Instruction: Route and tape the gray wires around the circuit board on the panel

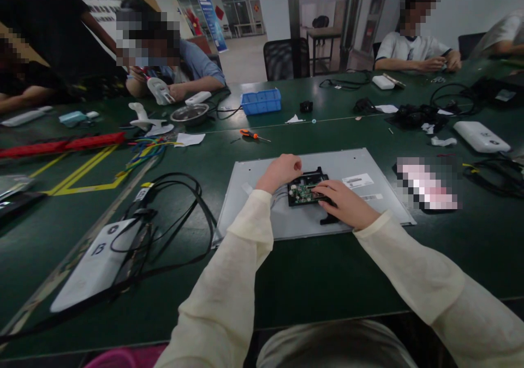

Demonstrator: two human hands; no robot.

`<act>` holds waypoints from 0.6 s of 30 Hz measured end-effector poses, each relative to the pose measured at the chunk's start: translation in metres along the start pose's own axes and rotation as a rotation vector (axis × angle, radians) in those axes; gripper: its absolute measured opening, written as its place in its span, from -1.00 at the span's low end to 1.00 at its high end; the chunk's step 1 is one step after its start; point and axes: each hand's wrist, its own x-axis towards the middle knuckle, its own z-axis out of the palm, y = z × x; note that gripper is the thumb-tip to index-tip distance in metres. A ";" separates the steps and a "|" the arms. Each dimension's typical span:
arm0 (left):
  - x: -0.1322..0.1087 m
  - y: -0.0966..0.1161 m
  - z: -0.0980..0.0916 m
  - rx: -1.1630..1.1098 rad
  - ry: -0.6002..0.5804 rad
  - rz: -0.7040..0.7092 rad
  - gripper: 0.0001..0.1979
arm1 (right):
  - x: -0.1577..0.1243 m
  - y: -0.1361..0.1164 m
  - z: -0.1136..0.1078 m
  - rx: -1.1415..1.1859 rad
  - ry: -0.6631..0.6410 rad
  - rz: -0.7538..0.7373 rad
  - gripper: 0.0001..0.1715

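A grey flat metal panel [262, 215], which looks like the back of a display panel, lies on the table in front of me. On its middle sits a black plastic frame [321, 170] holding a green circuit board [301, 194]. My left hand [281, 171] is at the frame's upper left, its fingers curled closed; whatever they hold is hidden. My right hand [344, 201] reaches in from the right, fingers stretched over the board's right side and thumb apart near the frame's lower edge. Thin pale wires [279, 195] run from the board's left side beneath my left wrist.
Beyond the panel lie an orange-handled screwdriver [254, 135] and a blue basket [261, 101]. A phone [428, 185] lies to the right. A white power bank [96, 261] with black cables [196, 193] is at left. A metal bowl [190, 114] stands farther back. Other people sit across the table.
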 end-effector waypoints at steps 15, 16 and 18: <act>-0.006 0.021 -0.010 0.453 -0.069 0.004 -0.74 | 0.000 0.000 0.001 -0.001 0.012 -0.028 -0.57; -0.007 0.022 -0.011 0.470 -0.063 0.005 -0.74 | 0.000 0.000 0.001 0.000 0.010 -0.028 -0.57; -0.008 0.023 -0.012 0.501 -0.053 0.012 -0.74 | 0.000 0.001 0.001 0.000 0.010 -0.030 -0.57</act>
